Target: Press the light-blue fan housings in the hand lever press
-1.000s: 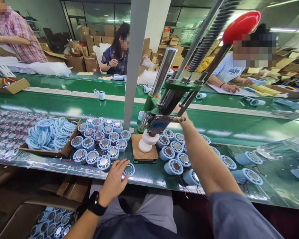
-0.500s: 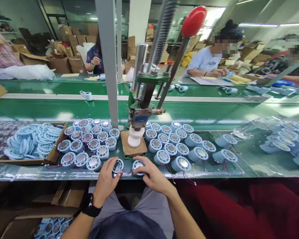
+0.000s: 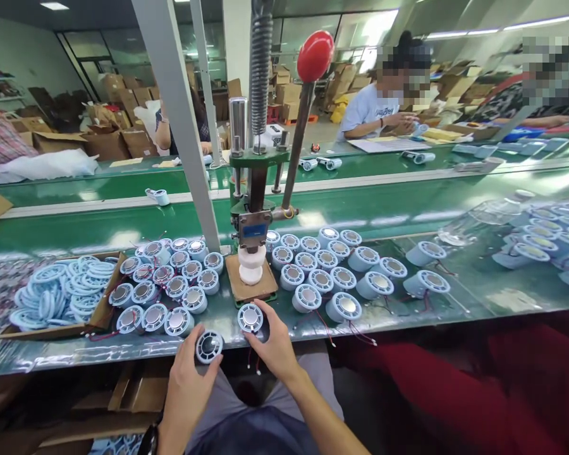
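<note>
My left hand [image 3: 189, 363] is closed round a light-blue cylindrical housing [image 3: 209, 347], fingers on its left side and thumb at the lower right. Its slotted rim surrounds a dark, shiny centre, and it is held at the bench's front edge. My right hand [image 3: 272, 338] grips a second light-blue housing with a silver centre disc [image 3: 250, 318] between thumb and fingers; thin wires hang below it. Just behind stands a hand press [image 3: 253, 230] with a red knob [image 3: 315, 55]. Its white pressing head [image 3: 251, 265] is over a brown pad [image 3: 232, 281].
Similar housings with wires stand in groups left [image 3: 177, 322] and right [image 3: 307, 297] of the press. A cardboard tray [image 3: 109, 309] of light-blue rings lies far left. A grey post [image 3: 171, 114] rises behind. A clear bottle [image 3: 483, 218] lies right. Co-workers sit across the green conveyor [image 3: 184, 215].
My left hand has drawn its housing toward me, to the front edge. The right hand's housing now shows its whole face, with wires dangling. The camera view has shifted too.
</note>
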Tool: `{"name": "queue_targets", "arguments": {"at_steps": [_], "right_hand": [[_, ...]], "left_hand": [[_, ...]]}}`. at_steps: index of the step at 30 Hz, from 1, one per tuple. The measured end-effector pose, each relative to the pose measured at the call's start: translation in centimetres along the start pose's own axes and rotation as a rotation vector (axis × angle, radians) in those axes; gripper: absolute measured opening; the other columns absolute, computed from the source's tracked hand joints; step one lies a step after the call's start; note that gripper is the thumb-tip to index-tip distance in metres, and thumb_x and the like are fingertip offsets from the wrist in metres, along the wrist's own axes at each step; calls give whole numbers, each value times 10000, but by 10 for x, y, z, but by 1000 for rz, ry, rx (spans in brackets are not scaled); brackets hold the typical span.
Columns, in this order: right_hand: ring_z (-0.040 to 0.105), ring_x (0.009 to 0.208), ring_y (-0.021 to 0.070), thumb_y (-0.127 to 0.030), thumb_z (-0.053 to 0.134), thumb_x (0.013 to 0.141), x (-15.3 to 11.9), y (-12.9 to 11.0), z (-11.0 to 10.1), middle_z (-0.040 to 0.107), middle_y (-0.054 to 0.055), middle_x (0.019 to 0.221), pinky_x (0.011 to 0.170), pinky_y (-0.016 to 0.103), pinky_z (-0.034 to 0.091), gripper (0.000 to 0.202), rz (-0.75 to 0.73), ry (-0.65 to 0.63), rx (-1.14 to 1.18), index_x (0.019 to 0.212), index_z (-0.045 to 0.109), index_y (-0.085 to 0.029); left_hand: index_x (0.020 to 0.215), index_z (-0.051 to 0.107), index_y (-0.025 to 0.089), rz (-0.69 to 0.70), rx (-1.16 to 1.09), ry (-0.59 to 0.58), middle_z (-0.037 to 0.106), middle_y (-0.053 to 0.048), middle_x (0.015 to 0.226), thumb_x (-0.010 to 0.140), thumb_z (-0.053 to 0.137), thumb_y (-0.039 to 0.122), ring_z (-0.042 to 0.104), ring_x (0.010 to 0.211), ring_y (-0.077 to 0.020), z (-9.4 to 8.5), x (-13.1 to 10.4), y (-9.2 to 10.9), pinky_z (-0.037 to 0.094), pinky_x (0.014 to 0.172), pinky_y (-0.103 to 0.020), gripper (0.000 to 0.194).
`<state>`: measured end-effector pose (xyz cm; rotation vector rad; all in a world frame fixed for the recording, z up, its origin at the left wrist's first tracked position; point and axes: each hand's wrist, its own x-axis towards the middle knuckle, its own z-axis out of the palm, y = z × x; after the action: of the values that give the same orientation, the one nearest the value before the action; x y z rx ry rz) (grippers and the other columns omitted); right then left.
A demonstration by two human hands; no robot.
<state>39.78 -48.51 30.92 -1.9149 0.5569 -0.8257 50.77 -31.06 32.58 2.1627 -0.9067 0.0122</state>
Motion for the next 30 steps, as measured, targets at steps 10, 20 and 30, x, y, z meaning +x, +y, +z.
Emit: {"name": "queue_targets", "arguments": {"at_steps": [10, 20, 30], "right_hand": [[605, 1219, 190, -133, 575, 789, -13, 6, 22, 596, 98, 1328, 1053, 328, 514, 711, -69, -11, 107, 1474, 391, -186], [593, 1237, 197, -96, 560, 771, -14, 11, 20, 590, 95, 1337, 1070, 353, 506, 823, -64, -38, 72, 1541, 284, -193], [530, 1296, 253, -57, 558, 804, 2, -14, -23, 504, 116, 1418, 1066, 428, 521, 770, -267, -317, -341, 1526, 363, -242]], "left_hand": [[1399, 462, 227, 275, -6, -131, 612, -101, 1342, 823, 618, 125, 573, 1245, -273, 24, 38, 52, 488, 1063, -477, 605], [1399, 474, 253, 151, -172, -204, 603, -80, 1337, 819, 598, 111, 552, 1261, -242, 21, 35, 45, 471, 1085, -448, 610], [1348, 510, 165, -21, -355, -231, 613, -138, 1341, 798, 585, 217, 588, 1237, -278, 42, 28, 36, 467, 1065, -459, 558]]}}
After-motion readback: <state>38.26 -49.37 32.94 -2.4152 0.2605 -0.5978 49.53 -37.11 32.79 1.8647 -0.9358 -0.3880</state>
